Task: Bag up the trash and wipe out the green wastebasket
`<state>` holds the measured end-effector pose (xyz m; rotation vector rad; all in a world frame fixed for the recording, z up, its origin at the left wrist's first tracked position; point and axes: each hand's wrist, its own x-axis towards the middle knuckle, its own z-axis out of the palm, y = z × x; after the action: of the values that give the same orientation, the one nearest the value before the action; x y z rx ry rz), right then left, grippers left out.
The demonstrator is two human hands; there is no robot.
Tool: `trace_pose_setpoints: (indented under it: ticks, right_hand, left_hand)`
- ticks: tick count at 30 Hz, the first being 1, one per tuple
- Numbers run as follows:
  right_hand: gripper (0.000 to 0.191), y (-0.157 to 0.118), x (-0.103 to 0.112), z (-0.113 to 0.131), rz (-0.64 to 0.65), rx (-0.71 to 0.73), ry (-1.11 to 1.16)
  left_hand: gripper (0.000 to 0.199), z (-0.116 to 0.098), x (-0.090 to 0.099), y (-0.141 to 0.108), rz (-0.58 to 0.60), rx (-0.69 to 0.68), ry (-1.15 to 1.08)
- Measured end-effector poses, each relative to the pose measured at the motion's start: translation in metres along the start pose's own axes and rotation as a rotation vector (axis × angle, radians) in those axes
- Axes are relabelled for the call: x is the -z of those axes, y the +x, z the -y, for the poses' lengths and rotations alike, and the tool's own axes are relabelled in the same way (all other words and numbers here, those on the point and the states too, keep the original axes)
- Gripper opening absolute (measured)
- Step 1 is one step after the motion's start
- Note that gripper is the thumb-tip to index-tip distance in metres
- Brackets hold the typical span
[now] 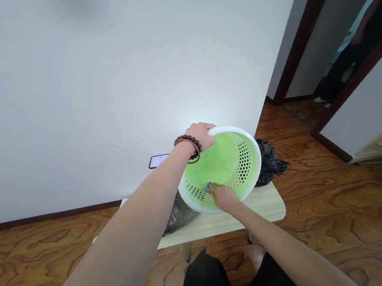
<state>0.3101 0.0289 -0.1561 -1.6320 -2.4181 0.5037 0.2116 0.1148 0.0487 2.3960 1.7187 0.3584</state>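
A green plastic basket [222, 155] with a white rim and rows of holes is tilted on a small table, its opening facing me. My left hand [201, 134], with a beaded bracelet [188, 139] at the wrist, grips the rim at the upper left. Inside the basket, my right hand [224, 197] is closed on a small grey-blue cloth [207, 187], held against the perforated wall at the lower left. Most of the cloth is hidden by the fingers.
Under the basket stands a pale wood-grain table [209, 225] against a white wall. A phone [158, 161] lies behind my left forearm. A dark translucent bag [181, 214] sits left of the basket, a black plastic bag [269, 163] right. Beyond a doorway a person [351, 51] is partly visible.
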Motion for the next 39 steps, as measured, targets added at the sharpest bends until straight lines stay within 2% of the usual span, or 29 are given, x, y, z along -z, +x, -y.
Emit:
trace_pose_setpoints:
  ticks: [3, 6, 9, 12, 15, 18, 19, 22, 25, 28, 30, 33, 36, 39]
  right_hand:
    - [0.035, 0.024, -0.001, 0.002, 0.021, -0.08, -0.036]
    - [0.035, 0.029, 0.001, 0.001, 0.056, -0.089, -0.054]
    - [0.032, 0.01, 0.006, -0.002, 0.076, 0.019, -0.063]
    - [0.036, -0.026, 0.013, -0.007, 0.013, 0.18, 0.008]
    - [0.039, -0.058, 0.02, -0.013, -0.051, 0.266, 0.105]
    - [0.038, -0.071, 0.022, -0.019, -0.09, 0.313, 0.116]
    - [0.043, -0.071, 0.02, -0.02, -0.1, 0.329, 0.096]
    - [0.063, -0.063, 0.007, -0.021, -0.148, 0.343, -0.02]
    - [0.055, -0.055, -0.007, -0.025, -0.216, 0.315, -0.156]
    - [0.046, -0.053, -0.009, -0.032, -0.253, 0.334, -0.253]
    - [0.044, -0.055, -0.002, -0.037, -0.25, 0.362, -0.286]
    - [0.043, -0.057, 0.011, -0.039, -0.216, 0.379, -0.296]
    - [0.042, -0.058, 0.022, -0.036, -0.158, 0.364, -0.282]
    - [0.047, -0.056, 0.033, -0.035, -0.056, 0.369, -0.216]
  left_hand:
    - [0.046, 0.0, 0.001, -0.001, -0.005, -0.015, -0.013]
    - [0.047, 0.0, 0.0, -0.001, -0.005, -0.017, -0.027]
    - [0.046, 0.002, -0.002, 0.0, -0.02, -0.016, -0.03]
    - [0.045, 0.006, -0.005, 0.003, -0.045, -0.041, -0.038]
    - [0.043, 0.009, -0.007, 0.004, -0.056, -0.069, -0.066]
    - [0.035, 0.013, -0.007, 0.004, -0.089, -0.091, -0.074]
    - [0.033, 0.014, -0.007, 0.002, -0.112, -0.098, -0.073]
    - [0.03, 0.022, -0.011, -0.014, -0.184, -0.111, -0.098]
    - [0.038, 0.031, -0.02, -0.041, -0.305, -0.065, -0.161]
    - [0.05, 0.037, -0.027, -0.063, -0.36, 0.068, -0.2]
    - [0.052, 0.035, -0.026, -0.066, -0.351, 0.126, -0.149]
    - [0.051, 0.026, -0.013, -0.05, -0.284, 0.12, 0.022]
    - [0.059, 0.016, 0.003, -0.022, -0.144, -0.017, 0.164]
    - [0.056, 0.011, 0.009, -0.001, -0.018, -0.097, 0.172]
